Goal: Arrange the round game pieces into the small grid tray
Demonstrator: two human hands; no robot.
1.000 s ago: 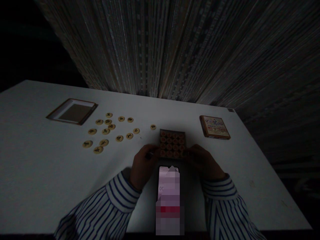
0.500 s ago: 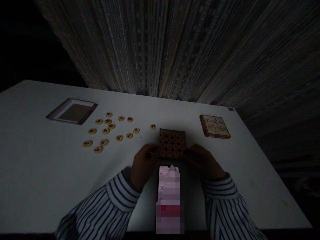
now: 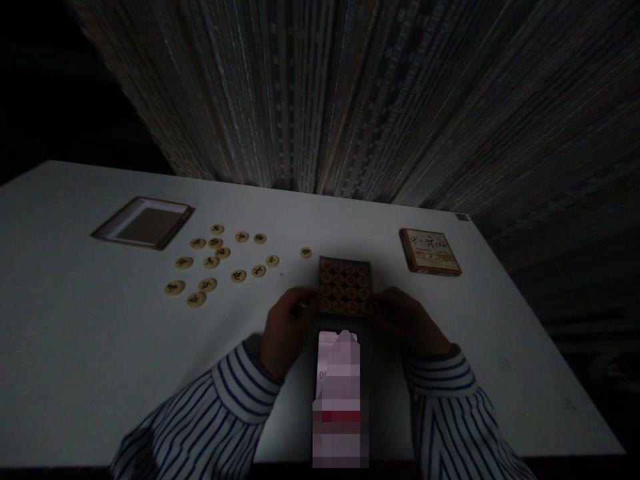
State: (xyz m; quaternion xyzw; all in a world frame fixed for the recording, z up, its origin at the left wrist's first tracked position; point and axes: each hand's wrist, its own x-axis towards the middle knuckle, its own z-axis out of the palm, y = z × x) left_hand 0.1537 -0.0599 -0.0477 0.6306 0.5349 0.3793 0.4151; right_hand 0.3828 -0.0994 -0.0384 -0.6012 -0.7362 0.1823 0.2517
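A small square box filled with rows of round xiangqi pieces lies in front of me, the pieces marked in red. My left hand is closed at its near left edge, thumb and fingers on the rim. At the opposite side, my right hand grips the right edge with bent fingers. Dark shadow covers the fingertips of both hands. To the left, several loose xiangqi pieces with dark characters are scattered over the table; one single piece rests just left of the box.
A lit phone, partly pixelated, lies between my forearms. An open shallow box part sits at the far left of the white table. A closed box with a printed lid is at the right. Striped curtain hangs behind.
Hardly anything differs. Both hands stay at the sides of the box, and the loose pieces keep their places.
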